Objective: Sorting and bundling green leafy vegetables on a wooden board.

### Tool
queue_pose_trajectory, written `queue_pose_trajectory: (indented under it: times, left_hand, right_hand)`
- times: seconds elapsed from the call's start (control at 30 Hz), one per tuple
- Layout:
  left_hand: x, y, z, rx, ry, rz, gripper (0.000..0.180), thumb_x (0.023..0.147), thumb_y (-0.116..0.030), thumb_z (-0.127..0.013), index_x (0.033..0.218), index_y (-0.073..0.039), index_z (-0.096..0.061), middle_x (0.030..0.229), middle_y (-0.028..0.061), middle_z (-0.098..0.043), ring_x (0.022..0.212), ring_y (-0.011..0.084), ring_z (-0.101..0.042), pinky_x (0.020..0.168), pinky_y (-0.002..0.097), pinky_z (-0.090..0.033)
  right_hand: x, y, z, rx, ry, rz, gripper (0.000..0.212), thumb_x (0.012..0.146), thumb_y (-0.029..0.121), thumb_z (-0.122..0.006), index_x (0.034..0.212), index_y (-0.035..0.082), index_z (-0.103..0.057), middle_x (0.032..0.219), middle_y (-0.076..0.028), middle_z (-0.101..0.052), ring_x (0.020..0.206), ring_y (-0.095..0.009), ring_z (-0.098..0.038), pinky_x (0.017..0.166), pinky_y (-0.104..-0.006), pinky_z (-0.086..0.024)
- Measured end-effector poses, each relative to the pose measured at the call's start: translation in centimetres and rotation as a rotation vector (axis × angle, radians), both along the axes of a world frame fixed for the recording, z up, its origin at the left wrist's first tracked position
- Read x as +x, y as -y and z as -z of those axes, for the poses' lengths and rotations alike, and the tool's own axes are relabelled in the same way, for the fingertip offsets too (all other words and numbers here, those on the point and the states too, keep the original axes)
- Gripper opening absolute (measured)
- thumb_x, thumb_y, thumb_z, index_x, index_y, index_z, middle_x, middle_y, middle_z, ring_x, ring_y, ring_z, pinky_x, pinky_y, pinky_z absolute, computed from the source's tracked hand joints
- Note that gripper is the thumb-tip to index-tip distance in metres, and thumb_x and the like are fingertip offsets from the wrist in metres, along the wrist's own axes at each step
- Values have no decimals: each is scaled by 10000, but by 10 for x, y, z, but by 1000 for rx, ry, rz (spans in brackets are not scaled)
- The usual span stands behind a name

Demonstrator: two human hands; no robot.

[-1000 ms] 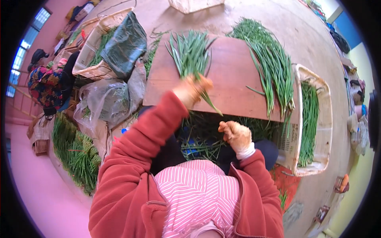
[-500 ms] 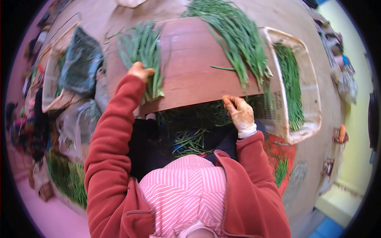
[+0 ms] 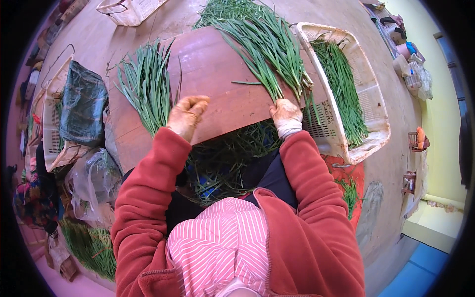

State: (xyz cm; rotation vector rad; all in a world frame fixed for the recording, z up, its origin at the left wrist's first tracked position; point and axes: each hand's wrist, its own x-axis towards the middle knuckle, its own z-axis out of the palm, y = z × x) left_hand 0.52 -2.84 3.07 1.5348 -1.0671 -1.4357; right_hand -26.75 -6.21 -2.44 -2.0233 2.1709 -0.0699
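I saw the left hand (image 3: 186, 118) curled closed at centre, apparently empty; the right hand's (image 3: 288, 113) bunched fingers met garlic chives (image 3: 272, 55), upper centre, grip unclear. Rough tugging could have scattered them.

yellow wall (image 3: 444, 153), right | pink wall (image 3: 49, 265), lower left | grey-brown floor (image 3: 388, 195) | pale ledge (image 3: 433, 225), lower right

The leafy stalks (image 3: 267, 44) are coloured deep green, shaded paler at the lower ends; the board (image 3: 213, 59) is toned reddish brown. The jacket (image 3: 307, 232) is dyed brick red, the shirt (image 3: 220, 237) is striped white on pink, and the off-white crate (image 3: 368, 94) is stained with brown.
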Motion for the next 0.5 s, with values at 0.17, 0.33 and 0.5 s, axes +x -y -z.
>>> queue_pose_trajectory:
  times: [0.17,0.33,0.5]
  left_hand:
    - [-13,-14,19,199,-248,100,181,868,-125,-560,1023,-34,-587,789,-13,-541,558,55,-429,505,175,-352]
    - [-5,-9,26,286,-318,93,174,877,-131,-553,1019,-35,-582,778,-20,-530,562,55,-424,510,177,-352]
    - [0,-5,28,291,-360,101,185,883,-147,-550,1028,-37,-578,788,-23,-539,567,51,-437,504,171,-349]
  right_hand:
    - [9,-21,-6,-326,161,52,228,765,317,-633,751,94,-586,786,-108,-610,754,-296,-604,673,-399,-476]
    - [-24,-6,-14,-193,264,290,224,769,306,-650,823,88,-642,871,-141,-608,828,-307,-594,743,-402,-463]
    - [-43,1,-10,-222,393,418,329,782,377,-635,872,61,-638,933,-135,-614,896,-294,-589,789,-381,-454]
